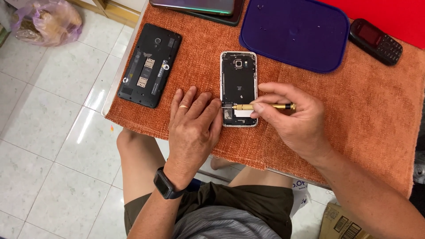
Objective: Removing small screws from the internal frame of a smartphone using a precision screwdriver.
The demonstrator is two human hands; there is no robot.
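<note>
Surface (pixel 376 132) covered by orange woven cloth (pixel 354 102). Under my hands: open white-framed phone (pixel 239 77), back off. Left of my left hand (pixel 192 128): black phone (pixel 150 64), internals exposed. Beyond my right hand (pixel 294 119): purple lid (pixel 294 33), black keypad phone (pixel 376 40). Stacked dark phones (pixel 199 8) at far edge.

Bright, even indoor light; soft shadows under hands, glare streaks on floor tiles (pixel 84 126), sharp focus throughout

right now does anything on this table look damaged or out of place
Two phones lie with their backs off. The white-framed phone under the right hand and its gold screwdriver shows bare insides; the left hand steadies it. The black phone lies askew, innards exposed. Nothing is spilled.
</note>
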